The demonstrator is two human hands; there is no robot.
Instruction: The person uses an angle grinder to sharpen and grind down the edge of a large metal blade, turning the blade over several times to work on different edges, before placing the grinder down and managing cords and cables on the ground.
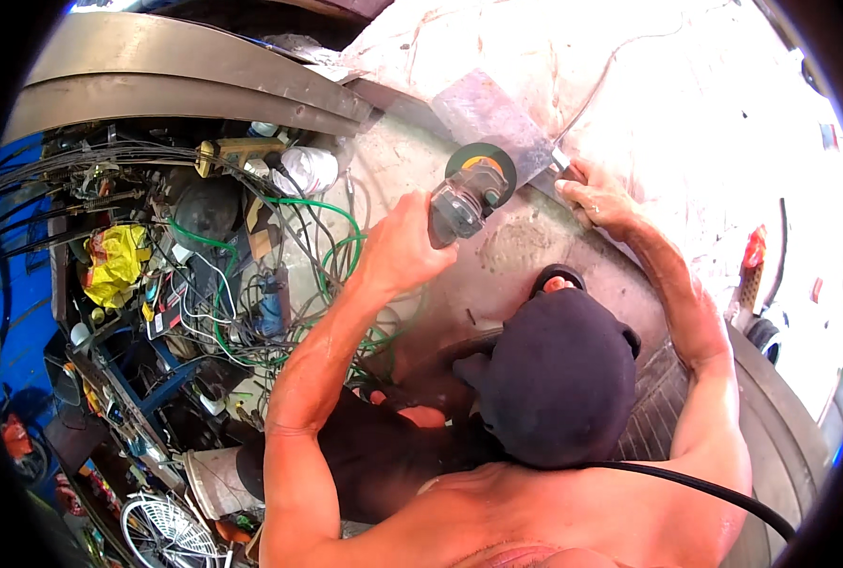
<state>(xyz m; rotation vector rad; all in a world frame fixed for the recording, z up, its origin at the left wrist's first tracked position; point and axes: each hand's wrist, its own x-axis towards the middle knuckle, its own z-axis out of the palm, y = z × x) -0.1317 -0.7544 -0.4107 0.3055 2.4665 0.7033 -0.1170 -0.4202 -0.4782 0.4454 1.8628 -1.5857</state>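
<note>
My left hand is closed around the body of an angle grinder. Its round disc, dark green with a yellow centre, overlaps the near edge of a cleaver with a broad, rectangular grey blade. Whether disc and blade touch, I cannot tell. Beyond the blade's right end, my right hand is wrapped around the cleaver's handle, which the fingers mostly hide; a pale metal collar shows beside them. Below the hands is my bent knee in dark cloth, with a sandalled foot in front of it.
Tangled green hose, cables and tools crowd the left side, with a yellow bag and a white bucket. A curved metal edge runs across the upper left. One thin cable trails over the bright floor at upper right.
</note>
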